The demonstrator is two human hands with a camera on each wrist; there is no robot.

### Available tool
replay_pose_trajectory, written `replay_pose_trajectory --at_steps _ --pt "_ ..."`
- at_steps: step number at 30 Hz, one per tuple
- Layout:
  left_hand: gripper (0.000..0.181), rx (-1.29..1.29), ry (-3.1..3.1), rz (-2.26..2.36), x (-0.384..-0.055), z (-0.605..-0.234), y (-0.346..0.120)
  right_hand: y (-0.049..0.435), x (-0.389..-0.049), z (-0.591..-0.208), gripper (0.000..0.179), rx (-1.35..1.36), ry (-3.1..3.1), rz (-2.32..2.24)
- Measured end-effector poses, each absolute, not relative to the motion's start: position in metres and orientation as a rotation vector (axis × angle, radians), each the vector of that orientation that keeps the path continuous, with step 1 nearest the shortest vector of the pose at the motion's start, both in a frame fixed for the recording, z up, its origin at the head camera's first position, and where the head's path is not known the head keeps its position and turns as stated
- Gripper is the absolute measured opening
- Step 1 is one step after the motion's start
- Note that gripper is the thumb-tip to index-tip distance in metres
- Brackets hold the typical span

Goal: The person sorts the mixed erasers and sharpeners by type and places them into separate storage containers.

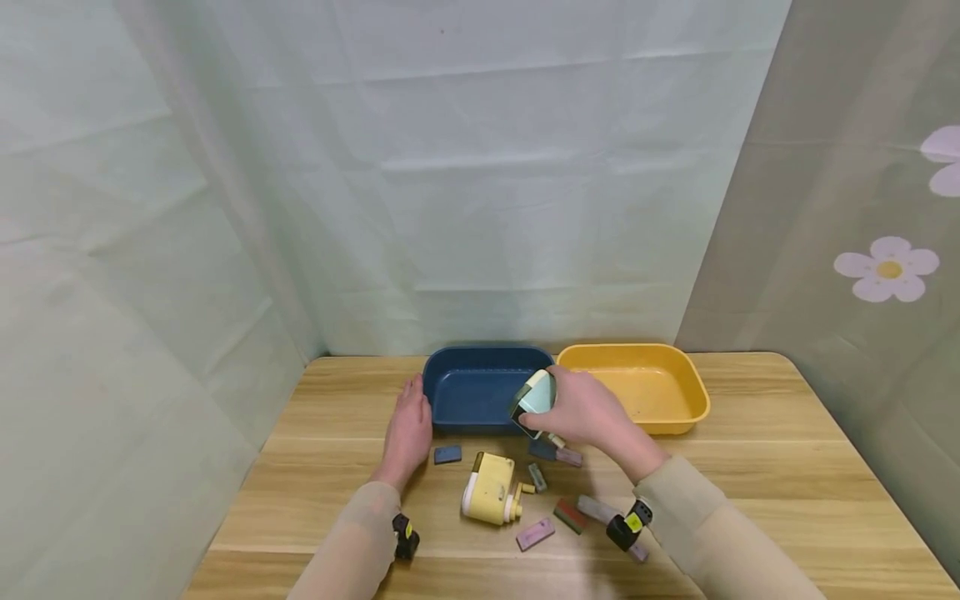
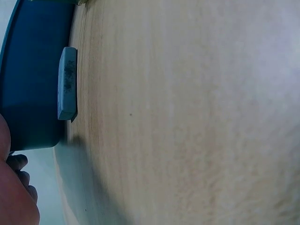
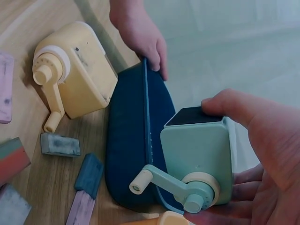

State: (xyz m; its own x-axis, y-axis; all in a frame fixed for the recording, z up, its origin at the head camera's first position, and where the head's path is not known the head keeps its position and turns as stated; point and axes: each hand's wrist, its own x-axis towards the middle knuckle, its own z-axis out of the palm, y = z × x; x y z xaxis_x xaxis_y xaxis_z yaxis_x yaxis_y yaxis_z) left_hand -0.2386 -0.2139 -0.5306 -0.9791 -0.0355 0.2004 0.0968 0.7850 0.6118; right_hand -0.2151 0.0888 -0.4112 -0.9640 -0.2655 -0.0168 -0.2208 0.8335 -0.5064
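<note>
My right hand point(image 1: 588, 410) grips a mint-green crank pencil sharpener point(image 3: 199, 147) between thumb and fingers, tilted over the right end of the blue bin point(image 1: 480, 430). Its crank point(image 3: 164, 178) points away from the palm in the right wrist view. At the bin's left end, my left hand point(image 1: 408, 427) rests against the wall with fingers mostly straight. In front of the bin, a yellow crank pencil sharpener point(image 1: 491, 490) lies on the table. A blue eraser point(image 2: 68, 84) sits close to the bin's front wall.
A yellow bin point(image 1: 651, 427) stands right of the blue one, by the back curtain. Several erasers are scattered in front: a grey one point(image 1: 537, 477), a pink one point(image 1: 536, 534) and a red-and-green one point(image 1: 570, 516). Others lie partly under my right forearm.
</note>
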Motion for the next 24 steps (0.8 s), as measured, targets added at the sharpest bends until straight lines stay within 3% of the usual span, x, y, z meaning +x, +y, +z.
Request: replay_pose_trajectory --at_steps 24 --pt "0.051 -0.047 -2.761 -0.953 -0.240 -0.535 -0.214 0.061 -0.241 -0.414 0.085 -0.571 2.928 -0.855"
